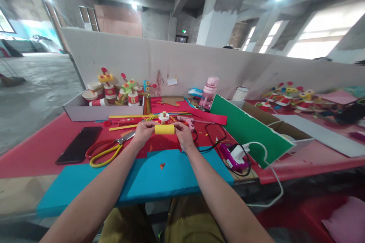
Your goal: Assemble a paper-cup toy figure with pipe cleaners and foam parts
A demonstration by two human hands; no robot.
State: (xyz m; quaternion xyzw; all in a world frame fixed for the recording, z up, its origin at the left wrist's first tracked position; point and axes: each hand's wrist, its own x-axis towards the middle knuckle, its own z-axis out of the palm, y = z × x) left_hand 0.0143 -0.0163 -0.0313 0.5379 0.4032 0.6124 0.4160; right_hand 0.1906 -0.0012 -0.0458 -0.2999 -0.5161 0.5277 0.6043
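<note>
Our left hand (144,133) and right hand (184,135) pinch opposite ends of the yellow roll (164,129) above the table (40,146), probably keeping its tube shape even. Scissors (107,155) lie beside our left forearm, handles towards us, presumably for easy reach.

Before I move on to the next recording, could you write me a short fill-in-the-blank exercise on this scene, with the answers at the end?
1. The left hand and right hand hold a roll whose colour is ____.
2. Of the two hands, the one nearer the scissors is the ____ one.
3. The tilted panel behind the power strip is coloured ____.
4. The phone lying on the table has a screen that looks ____.

Missing words: yellow; left; green; black.
</note>
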